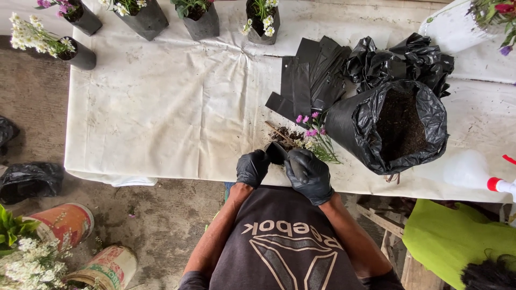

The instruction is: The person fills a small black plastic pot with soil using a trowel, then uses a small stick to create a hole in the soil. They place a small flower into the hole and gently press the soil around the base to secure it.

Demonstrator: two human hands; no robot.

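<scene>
Both my hands wear black gloves and meet at the near edge of a table covered in white cloth (177, 107). My left hand (252, 167) and my right hand (309, 174) together hold a small black nursery bag (277, 152) open between them. Just beyond it lie a little heap of soil (286, 135) with a thin stick and a bunch of small pink and white flowers (316, 134). A large black sack of dark soil (400, 126) stands open to the right of the flowers.
Flat black nursery bags (309, 75) and crumpled black plastic (400, 59) lie behind the sack. Several planted bags with flowers (201, 16) line the far edge. A spray bottle (497, 184) sits at right. Tins with plants (62, 223) stand on the floor at left.
</scene>
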